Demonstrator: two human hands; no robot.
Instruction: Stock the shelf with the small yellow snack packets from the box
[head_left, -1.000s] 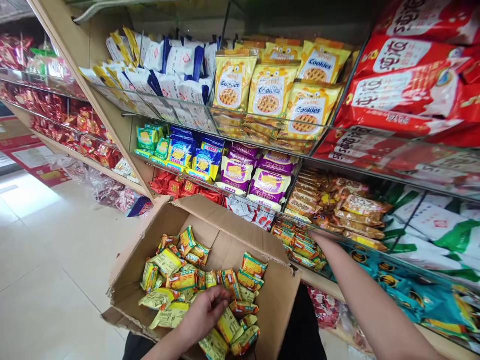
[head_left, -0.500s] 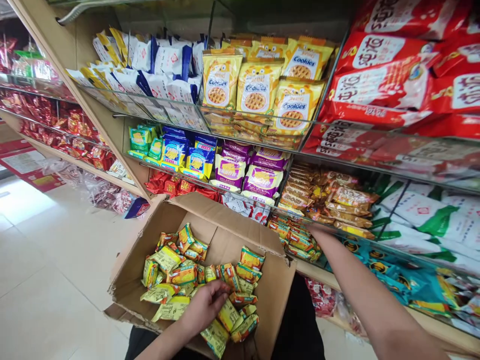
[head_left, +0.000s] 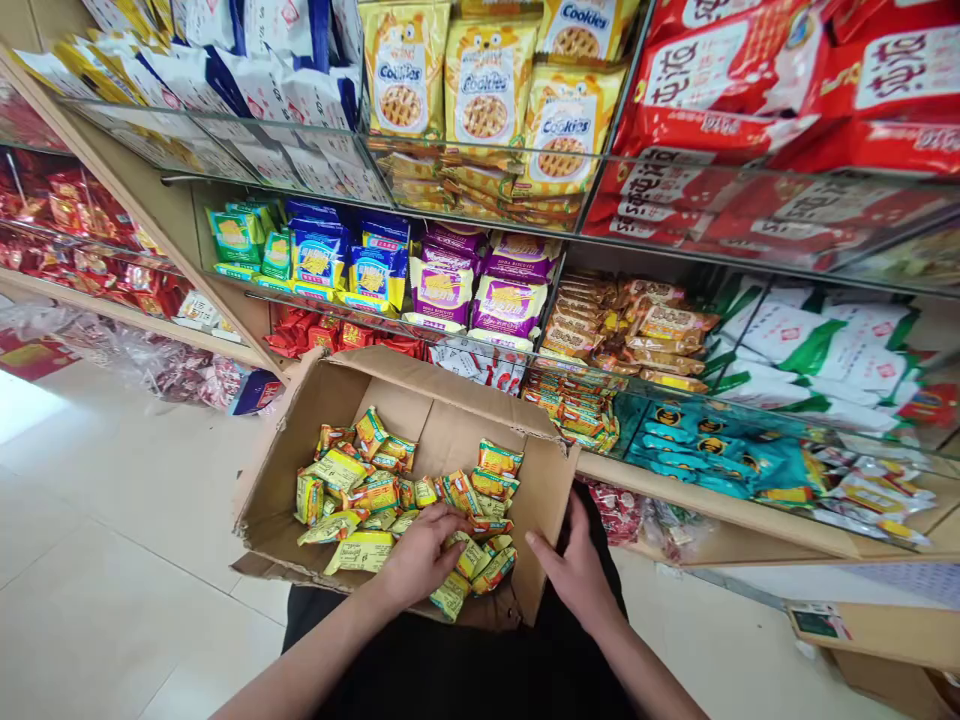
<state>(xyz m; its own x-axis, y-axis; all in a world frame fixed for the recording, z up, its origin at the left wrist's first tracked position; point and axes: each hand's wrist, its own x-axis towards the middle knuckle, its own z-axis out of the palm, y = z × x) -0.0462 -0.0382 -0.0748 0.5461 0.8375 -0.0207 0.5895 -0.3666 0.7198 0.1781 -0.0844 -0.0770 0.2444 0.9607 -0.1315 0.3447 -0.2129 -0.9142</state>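
An open cardboard box rests on my lap, partly filled with small yellow and green wrapped snacks. Inside it, my left hand lies over the snacks near the front edge, its fingers curled onto them; whether it grips one is hidden. My right hand is at the box's right wall, thumb on the near side and fingers spread behind the cardboard. Similar small packets fill a low shelf compartment just beyond the box.
Glass-fronted shelves hold yellow cookie packs, purple biscuit packs, red bags and teal packets. Plastic-wrapped goods lie on the tiled floor at left. A wooden ledge stands at lower right.
My right hand has come back from the low shelf to the box's right wall. My left hand stays over the snacks. The view has shifted, showing more floor at lower right.
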